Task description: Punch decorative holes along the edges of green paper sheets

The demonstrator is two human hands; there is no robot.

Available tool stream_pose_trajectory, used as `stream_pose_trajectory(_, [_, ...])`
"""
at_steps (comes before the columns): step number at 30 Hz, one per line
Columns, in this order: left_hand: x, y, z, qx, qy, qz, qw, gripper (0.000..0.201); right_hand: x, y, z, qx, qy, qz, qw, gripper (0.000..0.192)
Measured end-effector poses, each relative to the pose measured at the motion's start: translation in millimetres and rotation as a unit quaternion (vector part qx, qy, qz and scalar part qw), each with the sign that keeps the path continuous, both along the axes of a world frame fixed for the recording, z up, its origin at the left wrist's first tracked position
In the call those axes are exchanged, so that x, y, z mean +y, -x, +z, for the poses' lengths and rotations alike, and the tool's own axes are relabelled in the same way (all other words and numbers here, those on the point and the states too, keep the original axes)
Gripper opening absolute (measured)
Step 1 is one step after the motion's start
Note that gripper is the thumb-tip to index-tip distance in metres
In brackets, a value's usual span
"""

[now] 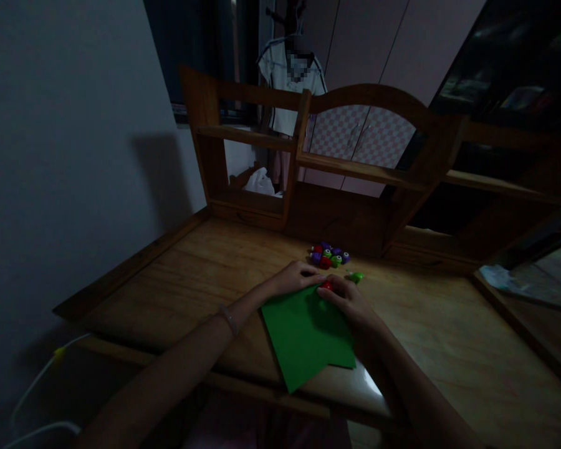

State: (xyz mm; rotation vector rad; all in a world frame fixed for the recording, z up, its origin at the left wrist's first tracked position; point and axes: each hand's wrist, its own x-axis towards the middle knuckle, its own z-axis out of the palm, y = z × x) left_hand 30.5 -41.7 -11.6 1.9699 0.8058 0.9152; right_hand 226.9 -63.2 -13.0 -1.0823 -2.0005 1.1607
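Dim light covered the wooden desk (449, 349). Both hands pinched a small red plastic punch (327, 285) onto the far edge of a green paper sheet (303, 337): left hand (299, 277) steadying, right hand (350, 305) gripping. More coloured punches (330, 254) lay clustered just beyond.

Green paper sheet (303, 333) flat on desk, small red punch (327, 285) at its far edge

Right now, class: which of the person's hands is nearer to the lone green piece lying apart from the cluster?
Right. The right hand sits just below and left of the green piece; the left hand is farther left, at the green paper.
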Motion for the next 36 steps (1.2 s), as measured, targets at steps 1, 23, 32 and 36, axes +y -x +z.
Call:
stream_pose_trajectory(1, [0.2, 0.3, 0.1, 0.000, 0.000, 0.000, 1.000, 0.034, 0.5, -0.2, -0.7, -0.001, 0.001, 0.000, 1.000, 0.032])
stream_pose_trajectory(23, [7.6, 4.9, -7.4, 0.050, -0.002, 0.010, 0.999, 0.041, 6.2, -3.6, 5.5, 0.066, 0.037, 0.001, 0.997, 0.031])
stream_pose_trajectory(32, [5.6, 3.7, -4.1, 0.026, 0.032, 0.010, 0.999, 0.040, 10.1, -4.2, 5.1, 0.079, 0.048, -0.020, 0.996, 0.033])
stream_pose_trajectory(36, [3.8, 5.6, -2.3, 0.004, 0.092, -0.026, 0.995, 0.040, 9.4, -4.6, 5.5, 0.101, 0.073, -0.033, 0.992, 0.033])
